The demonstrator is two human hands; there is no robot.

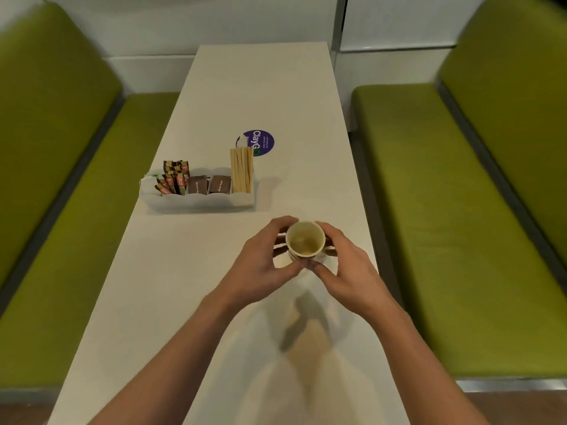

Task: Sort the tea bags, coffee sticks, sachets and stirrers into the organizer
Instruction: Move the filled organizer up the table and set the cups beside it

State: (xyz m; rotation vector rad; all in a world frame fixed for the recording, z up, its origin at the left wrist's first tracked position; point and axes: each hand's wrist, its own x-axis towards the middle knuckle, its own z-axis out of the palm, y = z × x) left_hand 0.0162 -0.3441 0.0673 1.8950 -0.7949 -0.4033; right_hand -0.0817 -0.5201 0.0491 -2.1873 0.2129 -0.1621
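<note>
Hands: your left hand [264, 266] and right hand [348, 268] both wrap the cup [305, 240], thumbs touching.
Organizer [196, 203]: stocked, ahead-left, well apart from cup.
Edges: cup nearer table [260, 87] right edge.

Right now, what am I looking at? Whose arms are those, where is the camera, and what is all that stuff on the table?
There is no machine here, just a person. The camera sits on the person's head and looks down, so you see their own two arms reaching out. The left hand and the right hand curl round a small cup, which looks empty. Further back on the white table stands an organizer. It holds stirrers at its right end, brown sachets in the middle, then coffee sticks, and maybe tea bags at the left end. Behind it is a purple sticker. A green bench runs along each side.
</note>
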